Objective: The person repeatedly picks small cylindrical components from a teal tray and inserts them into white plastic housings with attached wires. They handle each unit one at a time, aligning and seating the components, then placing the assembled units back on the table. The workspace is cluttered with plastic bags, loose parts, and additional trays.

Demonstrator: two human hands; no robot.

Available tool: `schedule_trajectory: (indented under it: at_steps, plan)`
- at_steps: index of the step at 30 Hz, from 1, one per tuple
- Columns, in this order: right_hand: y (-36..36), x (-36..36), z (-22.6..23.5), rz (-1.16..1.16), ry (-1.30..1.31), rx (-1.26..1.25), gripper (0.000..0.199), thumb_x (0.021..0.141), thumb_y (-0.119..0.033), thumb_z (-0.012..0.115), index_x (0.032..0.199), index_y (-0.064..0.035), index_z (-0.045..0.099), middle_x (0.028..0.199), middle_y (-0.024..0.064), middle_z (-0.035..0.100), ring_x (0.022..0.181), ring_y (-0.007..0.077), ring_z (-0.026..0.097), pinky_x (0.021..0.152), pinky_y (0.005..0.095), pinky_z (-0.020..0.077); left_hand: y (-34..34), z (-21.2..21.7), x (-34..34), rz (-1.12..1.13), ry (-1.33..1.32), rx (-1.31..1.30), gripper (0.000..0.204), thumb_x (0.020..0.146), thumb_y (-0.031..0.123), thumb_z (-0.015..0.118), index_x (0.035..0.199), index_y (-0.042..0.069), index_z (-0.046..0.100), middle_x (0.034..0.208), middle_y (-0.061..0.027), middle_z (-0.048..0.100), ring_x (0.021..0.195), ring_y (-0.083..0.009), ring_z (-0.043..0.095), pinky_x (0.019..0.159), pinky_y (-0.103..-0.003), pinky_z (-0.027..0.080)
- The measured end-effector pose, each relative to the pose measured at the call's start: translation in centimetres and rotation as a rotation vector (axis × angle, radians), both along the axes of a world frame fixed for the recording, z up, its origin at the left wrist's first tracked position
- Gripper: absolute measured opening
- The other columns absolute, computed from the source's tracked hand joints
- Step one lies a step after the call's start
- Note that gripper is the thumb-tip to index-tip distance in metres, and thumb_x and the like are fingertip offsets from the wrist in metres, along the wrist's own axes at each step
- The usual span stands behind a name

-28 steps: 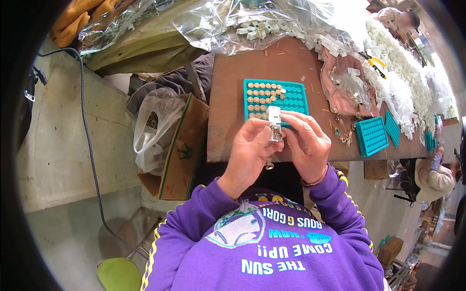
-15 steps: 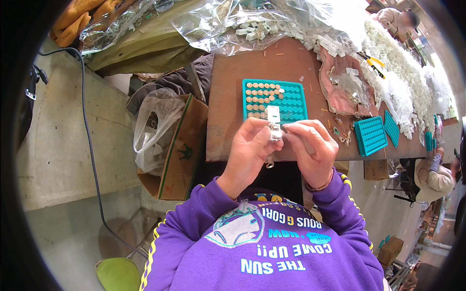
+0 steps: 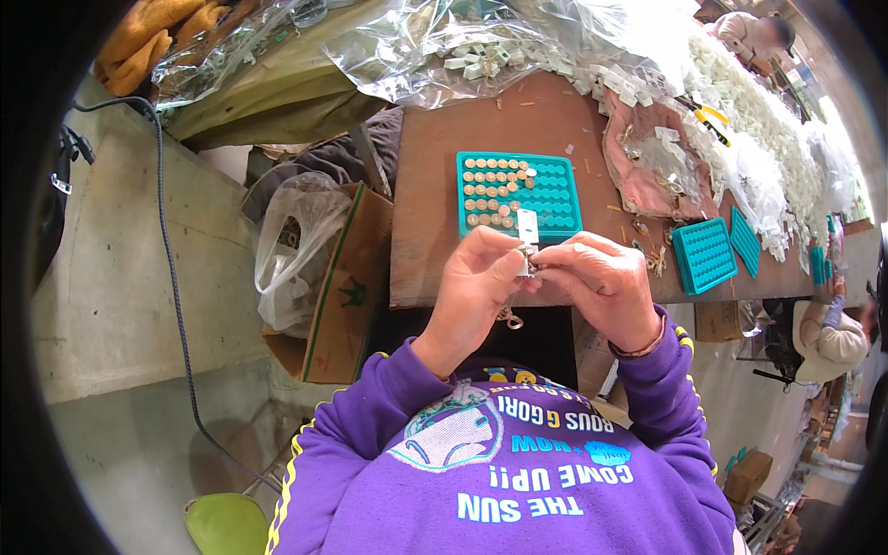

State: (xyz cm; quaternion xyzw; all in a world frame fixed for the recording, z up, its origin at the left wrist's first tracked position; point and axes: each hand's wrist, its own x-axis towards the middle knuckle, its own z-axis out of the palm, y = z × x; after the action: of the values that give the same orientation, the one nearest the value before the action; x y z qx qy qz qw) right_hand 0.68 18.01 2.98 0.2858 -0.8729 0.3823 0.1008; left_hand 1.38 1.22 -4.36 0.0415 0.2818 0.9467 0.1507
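Observation:
My left hand (image 3: 476, 291) pinches a small white plastic case (image 3: 528, 228) whose flap sticks up toward the tray. The thumb and fingertips of my right hand (image 3: 606, 282) are pressed together at the case's lower right side; whatever they hold is hidden. Below the fingers dangles a small gold-coloured ring (image 3: 514, 323). Just beyond my hands lies a teal tray (image 3: 560, 199) with rows of round hollows. Tan discs (image 3: 490, 177) fill much of its left side, and a paler disc rests among them near the upper middle.
Right of the tray are a pink cloth (image 3: 638, 166) with clear scraps, yellow-handled pliers (image 3: 710, 120) and a teal tray stack (image 3: 703, 259). White plastic pieces (image 3: 758, 148) heap up at far right. A cardboard box (image 3: 338, 296) with a plastic bag stands left. Other people sit farther right.
My right hand has shifted slightly right and down, its fingertips still at the case. The case's flap sits a little lower and more edge-on. The view has moved slightly.

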Motion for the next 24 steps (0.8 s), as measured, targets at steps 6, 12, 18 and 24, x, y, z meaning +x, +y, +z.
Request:
schedule_trajectory:
  at_steps: [6, 12, 18, 24]
  plan:
    - [0.4, -0.4, -0.2, 0.051, 0.222, 0.121, 0.015, 0.076, -0.01, 0.074, 0.09, -0.009, 0.07, 0.069, 0.0039, 0.061, 0.062, 0.0219, 0.061, 0.058, 0.0333, 0.0483, -0.1, -0.1, 0.0, -0.01, 0.004, -0.026, 0.011, 0.096, 0.008, 0.06, 0.104, 0.003, 0.054, 0.1, -0.0101, 0.064, 0.087, -0.0175, 0.063, 0.077, -0.032, 0.054]
    - [0.9, -0.6, -0.2, 0.085, 0.134, 0.077, 0.015, 0.075, -0.01, 0.075, 0.089, -0.0091, 0.07, 0.067, 0.0031, 0.063, 0.061, 0.0215, 0.062, 0.06, 0.0328, 0.0494, -0.1, -0.1, 0.0, -0.044, 0.024, -0.067, 0.013, 0.095, 0.01, 0.061, 0.104, 0.003, 0.054, 0.096, -0.0109, 0.065, 0.082, -0.0186, 0.065, 0.075, -0.031, 0.054]
    - [1.3, -0.9, 0.1, 0.127, 0.099, 0.072, 0.014, 0.076, -0.01, 0.074, 0.089, -0.0092, 0.071, 0.072, 0.004, 0.067, 0.064, 0.0218, 0.065, 0.062, 0.0316, 0.0511, -0.2, -0.3, 0.0, -0.052, 0.032, -0.082, 0.016, 0.095, 0.012, 0.063, 0.104, 0.003, 0.054, 0.095, -0.0115, 0.065, 0.081, -0.0189, 0.065, 0.074, -0.031, 0.054]
    - [1.1, -0.7, 0.4, 0.112, 0.252, 0.208, 0.016, 0.075, -0.009, 0.073, 0.09, -0.0113, 0.069, 0.072, 0.001, 0.067, 0.063, 0.0192, 0.065, 0.06, 0.0302, 0.0501, -0.1, -0.2, 0.0, -0.051, 0.025, -0.094, 0.016, 0.095, 0.012, 0.062, 0.105, 0.002, 0.054, 0.096, -0.0115, 0.066, 0.082, -0.0185, 0.065, 0.075, -0.031, 0.054]
